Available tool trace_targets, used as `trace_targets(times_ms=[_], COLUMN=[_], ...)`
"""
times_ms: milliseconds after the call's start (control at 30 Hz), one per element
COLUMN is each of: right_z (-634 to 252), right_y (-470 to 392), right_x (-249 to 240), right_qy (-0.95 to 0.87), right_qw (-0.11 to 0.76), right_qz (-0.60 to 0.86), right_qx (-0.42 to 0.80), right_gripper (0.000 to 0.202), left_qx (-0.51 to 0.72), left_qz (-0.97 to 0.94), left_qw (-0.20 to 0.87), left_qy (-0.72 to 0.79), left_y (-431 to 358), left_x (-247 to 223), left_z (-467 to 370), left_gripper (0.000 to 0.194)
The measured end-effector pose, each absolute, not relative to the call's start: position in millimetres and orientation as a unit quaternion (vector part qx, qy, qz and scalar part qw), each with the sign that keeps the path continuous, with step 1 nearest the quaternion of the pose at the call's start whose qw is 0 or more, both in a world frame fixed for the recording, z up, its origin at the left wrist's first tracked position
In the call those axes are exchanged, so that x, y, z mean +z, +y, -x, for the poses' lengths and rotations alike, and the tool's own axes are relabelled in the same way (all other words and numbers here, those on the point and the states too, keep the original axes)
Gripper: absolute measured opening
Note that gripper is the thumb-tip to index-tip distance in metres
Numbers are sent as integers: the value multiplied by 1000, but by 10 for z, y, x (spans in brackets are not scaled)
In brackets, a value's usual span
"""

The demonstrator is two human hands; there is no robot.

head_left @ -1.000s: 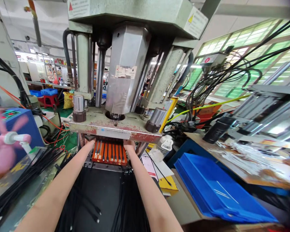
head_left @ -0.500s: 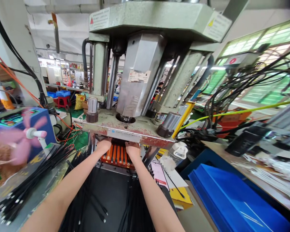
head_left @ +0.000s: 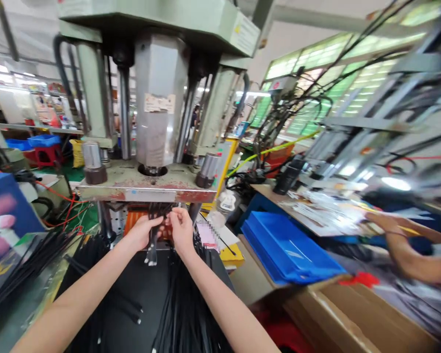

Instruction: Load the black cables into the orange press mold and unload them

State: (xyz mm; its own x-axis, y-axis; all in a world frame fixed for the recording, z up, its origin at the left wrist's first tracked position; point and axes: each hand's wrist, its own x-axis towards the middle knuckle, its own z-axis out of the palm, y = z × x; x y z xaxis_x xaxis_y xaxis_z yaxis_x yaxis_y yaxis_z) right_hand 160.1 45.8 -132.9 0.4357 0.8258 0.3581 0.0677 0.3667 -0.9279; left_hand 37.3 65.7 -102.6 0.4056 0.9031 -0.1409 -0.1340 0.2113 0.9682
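Just in front of the press (head_left: 158, 196), my two hands are close together. My left hand (head_left: 144, 234) is closed around a small bunch of black cables (head_left: 152, 249) whose connector ends hang downward. At the upper part of the same bunch, the curled fingers of my right hand (head_left: 182, 228) pinch the cables; the fingertips are partly hidden. Behind my hands lies the orange slotted mould (head_left: 132, 223) under the press plate, partly covered by them. More black cables (head_left: 191, 304) hang over the dark front surface (head_left: 132, 279) below my right forearm.
A heap of black cables (head_left: 25, 269) lies on the left bench, near a blurred pink fan (head_left: 0, 220). To the right are a blue tray (head_left: 286, 250), a cardboard box (head_left: 353, 314) and a side table with white strips (head_left: 308, 211). A co-worker's arm (head_left: 407, 250) reaches there.
Both hands have come back from the mould, drawing together around a bunch of cables lifted from its slots. The view has swung right, bringing the co-worker's arm and cardboard box into sight.
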Motion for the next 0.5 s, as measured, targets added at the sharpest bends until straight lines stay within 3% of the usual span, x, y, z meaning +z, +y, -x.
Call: trace_targets(times_ms=[100, 200, 500], right_z=[-1720, -1781, -1747], right_y=[276, 182, -161], right_x=[-1482, -1530, -1295], right_qy=[-388, -447, -594], right_qw=[705, 672, 627], right_qz=[501, 465, 424], right_qx=[318, 363, 274], right_gripper=[22, 34, 42], left_qx=[354, 340, 322], left_qz=[-476, -466, -486], left_qw=[717, 733, 716], left_qy=[366, 360, 384], left_y=[395, 182, -14], left_x=[-1078, -1061, -944], left_z=[-322, -300, -330], left_gripper=[24, 31, 45])
